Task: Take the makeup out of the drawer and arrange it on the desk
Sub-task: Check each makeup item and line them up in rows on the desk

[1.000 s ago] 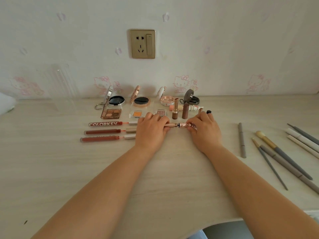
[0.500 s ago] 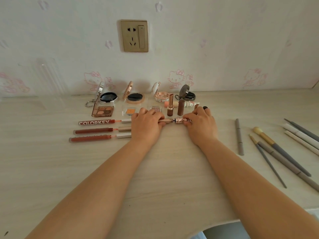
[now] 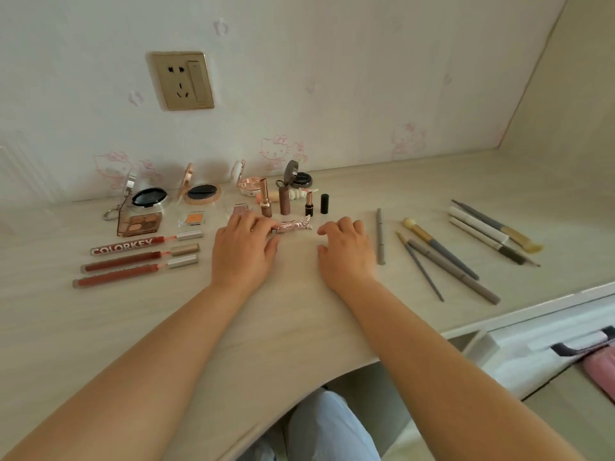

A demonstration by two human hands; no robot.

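Note:
A rose-gold makeup tube (image 3: 294,225) lies flat on the pale wooden desk (image 3: 299,321). My left hand (image 3: 244,247) rests on its left end, fingers curled over it. My right hand (image 3: 346,249) hovers just right of the tube, fingers apart, touching nothing. Three red lip glosses (image 3: 139,257) lie in a row at the left. Behind them sit open compacts (image 3: 148,197), an eyeshadow palette (image 3: 141,222) and upright lipsticks (image 3: 266,197).
Brushes and pencils (image 3: 442,251) lie spread at the right, with a grey pencil (image 3: 380,236) nearest my right hand. An open drawer (image 3: 549,354) shows below the desk edge at lower right. A wall socket (image 3: 181,80) is on the wall behind.
My right hand has let go of the rose-gold tube and pulled back to the right. The camera has swung right and tilted, bringing the drawer into view.

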